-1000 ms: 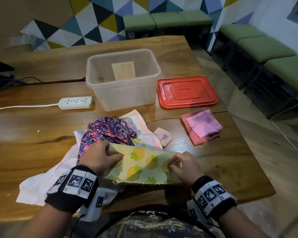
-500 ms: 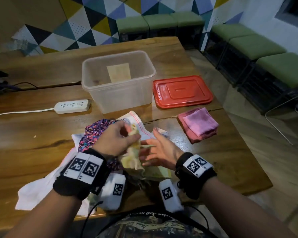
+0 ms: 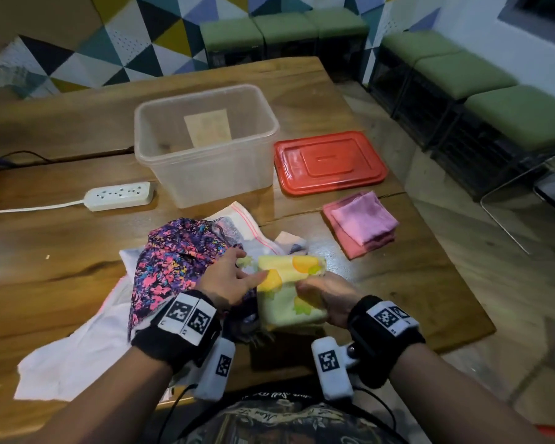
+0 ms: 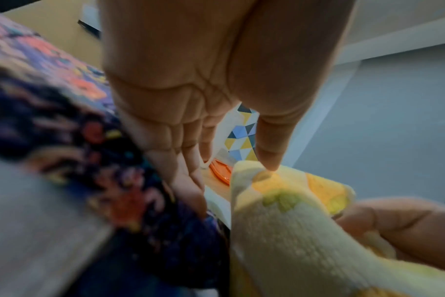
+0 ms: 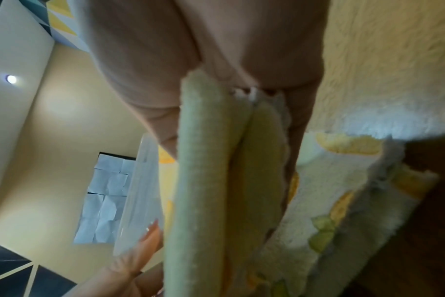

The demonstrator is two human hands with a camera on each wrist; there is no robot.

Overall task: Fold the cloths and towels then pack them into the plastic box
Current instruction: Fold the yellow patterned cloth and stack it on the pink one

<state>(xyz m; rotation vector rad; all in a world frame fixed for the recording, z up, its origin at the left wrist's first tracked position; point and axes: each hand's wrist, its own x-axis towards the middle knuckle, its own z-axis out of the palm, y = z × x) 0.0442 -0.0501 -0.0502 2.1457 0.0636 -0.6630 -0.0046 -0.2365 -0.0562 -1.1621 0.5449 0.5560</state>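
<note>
A pale yellow towel with orange fruit print [image 3: 289, 283] [image 4: 287, 227] [image 5: 216, 191] is folded small at the table's near edge. My right hand [image 3: 321, 298] grips its folded edge between thumb and fingers. My left hand [image 3: 229, 278] lies beside it with fingers straight, thumb tip touching the towel's corner [image 4: 264, 170]. A floral purple cloth [image 3: 177, 257], a white cloth [image 3: 77, 354] and a white cloth with red trim [image 3: 241, 225] lie heaped to the left. Folded pink cloths [image 3: 361, 224] sit to the right. The clear plastic box [image 3: 205, 145] stands behind, holding only a paper label.
The red lid [image 3: 329, 161] lies right of the box. A white power strip [image 3: 119, 195] with its cord lies to the box's left. Green stools [image 3: 442, 72] line the wall beyond the wooden table [image 3: 45, 251].
The towel lay spread flat a second ago, was lifted and bunched between both hands, and is now folded into a smaller stack. The left hand has let go and straightened.
</note>
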